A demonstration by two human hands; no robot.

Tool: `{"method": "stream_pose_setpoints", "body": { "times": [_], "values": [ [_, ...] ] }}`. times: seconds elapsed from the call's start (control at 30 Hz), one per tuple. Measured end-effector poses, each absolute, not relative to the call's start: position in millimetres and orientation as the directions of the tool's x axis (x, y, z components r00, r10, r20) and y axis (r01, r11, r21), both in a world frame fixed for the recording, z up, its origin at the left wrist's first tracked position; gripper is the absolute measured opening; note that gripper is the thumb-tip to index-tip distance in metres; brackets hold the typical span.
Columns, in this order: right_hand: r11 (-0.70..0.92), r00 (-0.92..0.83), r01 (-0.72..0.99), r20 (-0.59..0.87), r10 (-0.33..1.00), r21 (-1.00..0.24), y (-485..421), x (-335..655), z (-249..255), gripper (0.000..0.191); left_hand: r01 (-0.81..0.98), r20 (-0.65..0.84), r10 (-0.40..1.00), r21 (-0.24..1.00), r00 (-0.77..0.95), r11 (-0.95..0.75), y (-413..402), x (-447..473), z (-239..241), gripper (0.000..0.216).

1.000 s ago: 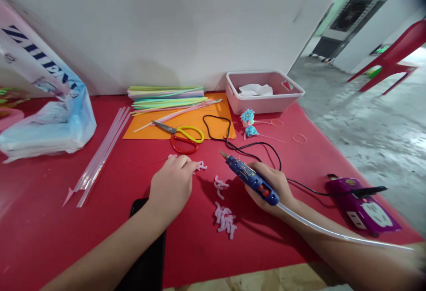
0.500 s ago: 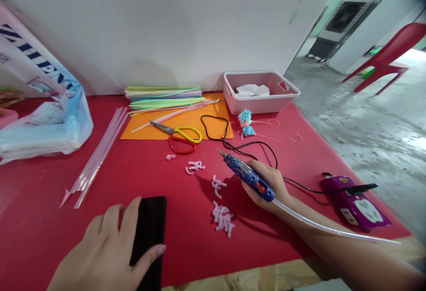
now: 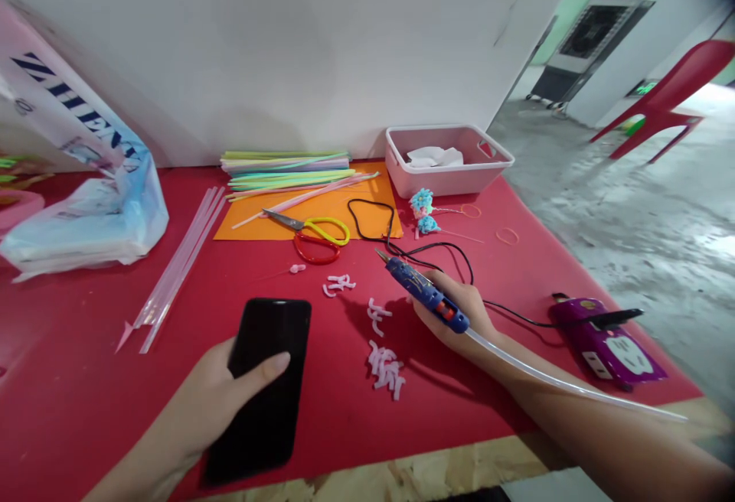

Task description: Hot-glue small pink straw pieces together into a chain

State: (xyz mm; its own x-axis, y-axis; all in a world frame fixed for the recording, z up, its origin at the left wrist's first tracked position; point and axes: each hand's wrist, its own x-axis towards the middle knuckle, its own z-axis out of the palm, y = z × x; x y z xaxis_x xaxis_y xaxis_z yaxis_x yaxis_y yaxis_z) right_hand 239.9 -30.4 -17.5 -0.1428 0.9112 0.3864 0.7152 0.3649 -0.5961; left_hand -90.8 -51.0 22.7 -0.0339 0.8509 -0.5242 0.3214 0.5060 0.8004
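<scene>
My left hand [image 3: 230,387] grips a black smartphone [image 3: 269,410] by its left side, thumb across the dark screen and the other fingers hidden beneath. In my right hand [image 3: 453,311] is a blue glue gun [image 3: 422,291], its metal nozzle pointing up and left. A long clear glue stick [image 3: 551,379] trails out of its back end over my forearm. Between the hands lie several curled pale pink pieces [image 3: 386,370] in small groups. Beyond them are scissors [image 3: 315,234] with one yellow and one red handle, and a tiny pink piece [image 3: 297,268].
Pink strips [image 3: 178,272] lie at left beside a plastic bag [image 3: 109,203]. Coloured sticks [image 3: 287,173] rest on orange paper [image 3: 258,230]. A pink basket [image 3: 448,177] stands behind blue flowers [image 3: 423,203]. The black cord [image 3: 517,318] leads to a purple power strip [image 3: 609,341] near the right edge.
My left hand, earlier lying over the phone's left edge on the table, now has its thumb across the screen, and the phone is lifted and shifted. My right hand stays nearly still.
</scene>
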Motion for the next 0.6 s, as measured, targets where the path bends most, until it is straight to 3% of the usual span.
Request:
{"method": "stream_pose_setpoints", "body": {
  "times": [0.07,0.2,0.4,0.6],
  "values": [
    [0.328,-0.137,0.706,0.333,0.933,-0.628,-30,239,-17,0.009,0.049,-0.614,0.783,0.783,-0.096,0.620,-45,-89,24,0.027],
    [0.301,-0.178,0.672,0.247,0.953,-0.677,-29,238,-18,0.012,-0.310,-0.669,0.732,0.728,-0.129,0.611,-33,-84,30,0.024],
    [0.319,-0.239,0.649,0.212,0.947,-0.691,-26,236,-22,0.019,-0.511,-0.768,0.638,0.527,0.056,0.679,-22,-90,27,0.028],
    [0.374,-0.285,0.650,0.244,0.927,-0.661,-26,229,-17,0.017,-0.495,-0.738,0.656,0.515,0.160,0.700,-18,-103,21,0.037]
  ]
}}
